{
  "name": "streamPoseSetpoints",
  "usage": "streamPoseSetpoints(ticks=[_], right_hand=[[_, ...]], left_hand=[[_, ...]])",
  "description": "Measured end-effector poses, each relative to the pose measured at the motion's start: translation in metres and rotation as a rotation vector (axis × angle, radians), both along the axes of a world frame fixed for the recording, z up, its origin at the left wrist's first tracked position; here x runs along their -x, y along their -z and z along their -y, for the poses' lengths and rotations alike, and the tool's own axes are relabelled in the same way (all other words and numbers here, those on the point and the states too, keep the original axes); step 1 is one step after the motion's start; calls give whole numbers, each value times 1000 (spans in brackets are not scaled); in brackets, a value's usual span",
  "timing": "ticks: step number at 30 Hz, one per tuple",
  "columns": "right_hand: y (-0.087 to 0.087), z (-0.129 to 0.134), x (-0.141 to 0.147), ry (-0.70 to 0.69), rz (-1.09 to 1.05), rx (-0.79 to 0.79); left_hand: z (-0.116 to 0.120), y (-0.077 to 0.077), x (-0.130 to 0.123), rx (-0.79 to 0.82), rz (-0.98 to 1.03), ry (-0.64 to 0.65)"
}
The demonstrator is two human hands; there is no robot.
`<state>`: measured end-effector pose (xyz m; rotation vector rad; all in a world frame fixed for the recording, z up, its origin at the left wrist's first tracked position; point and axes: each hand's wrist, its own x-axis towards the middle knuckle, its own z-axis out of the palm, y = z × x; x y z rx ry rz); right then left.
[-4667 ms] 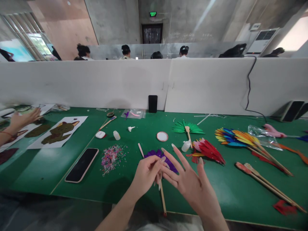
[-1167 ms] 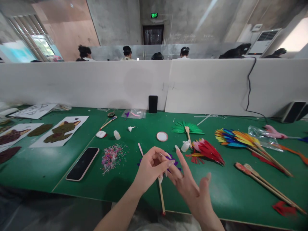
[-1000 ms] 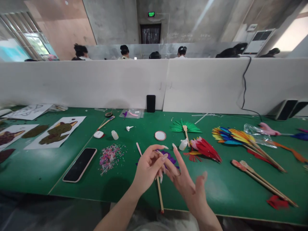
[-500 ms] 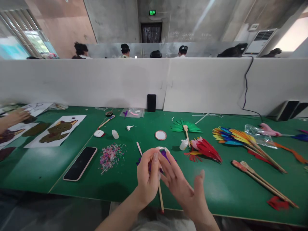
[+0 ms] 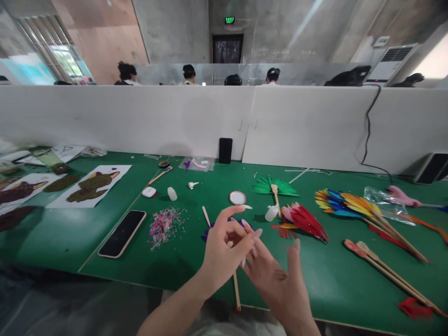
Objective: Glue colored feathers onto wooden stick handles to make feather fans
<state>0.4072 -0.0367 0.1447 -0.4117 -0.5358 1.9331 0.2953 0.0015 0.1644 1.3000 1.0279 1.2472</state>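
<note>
My left hand (image 5: 224,254) is over the table's near edge, index finger raised and thumb stretched out. Its other fingers curl against the fingertips of my right hand (image 5: 275,277). That hand has its fingers extended and its thumb well apart; nothing shows in either palm. Behind and beneath them lies a purple piece (image 5: 209,230), mostly covered. A wooden stick (image 5: 237,291) with a red end lies below the hands, its upper part hidden. Beyond them are a round white disc with a pinkish rim (image 5: 238,198) and a small white bottle (image 5: 271,213).
Left are a pile of colourful bits (image 5: 166,227), a phone (image 5: 122,233), another bottle (image 5: 172,193) and a white nozzle (image 5: 193,185). Right lie a green fan-shaped piece (image 5: 289,187), a red feathery piece (image 5: 306,224), multicoloured feathers (image 5: 336,203) and sticks (image 5: 395,273). A white partition (image 5: 157,119) stands behind.
My left index finger and thumb have spread away from the right fingertips. The view has shifted slightly left. A co-worker's hand at the far left is no longer plainly seen.
</note>
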Motion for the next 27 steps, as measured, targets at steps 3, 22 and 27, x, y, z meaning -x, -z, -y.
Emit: streamPoseSetpoints(ticks=[3,22,27], right_hand=[[4,-1,1,36,21,-16],[8,1,4,20,-15,-58],[-3,2,6,33,1,18]], left_hand=[[-4,-1,-1,41,-18,11],[-7,-6,-5,266,234,90],[-4,-5,-4,200,197,77]])
